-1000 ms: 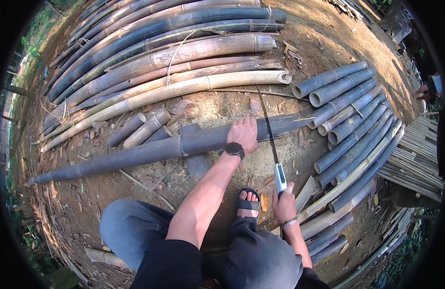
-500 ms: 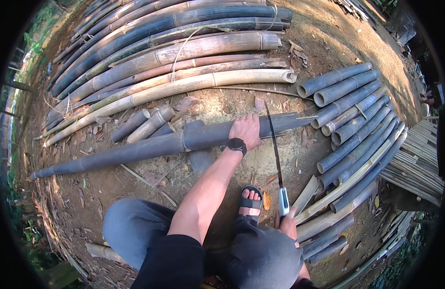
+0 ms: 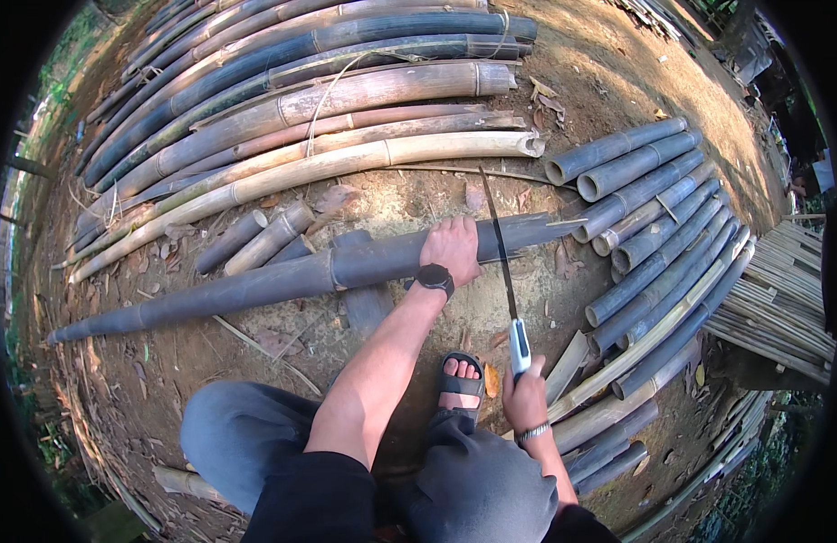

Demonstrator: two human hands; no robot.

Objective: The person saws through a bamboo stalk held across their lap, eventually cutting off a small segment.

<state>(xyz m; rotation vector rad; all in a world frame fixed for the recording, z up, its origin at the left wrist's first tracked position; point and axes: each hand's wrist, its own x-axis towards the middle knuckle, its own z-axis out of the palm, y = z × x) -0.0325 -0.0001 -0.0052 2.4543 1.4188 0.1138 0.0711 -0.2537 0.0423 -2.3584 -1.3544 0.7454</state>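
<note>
A long dark bamboo pole [image 3: 255, 285] lies across the middle of the ground, its splintered end pointing right. My left hand [image 3: 453, 249] is clamped round it near that end, with a black watch on the wrist. Closed on the handle of a hand saw [image 3: 520, 342] is my right hand [image 3: 525, 403]. The saw's long dark blade crosses the pole just to the right of my left hand. Beneath the pole is a short bamboo piece [image 3: 368, 309], partly hidden by it.
Long bamboo poles [image 3: 373, 86] lie in rows at the far side. Several cut bamboo lengths [image 3: 649, 231] are laid out on the right, beside a stack of split strips [image 3: 776, 294]. Short bamboo pieces [image 3: 272, 237] sit behind the pole. My sandalled foot [image 3: 461, 380] is between pole and knees.
My right hand has pushed the saw forward, away from my body, and more of that hand and its wristband now shows. My left hand keeps its hold on the pole. The whole view has shifted slightly.
</note>
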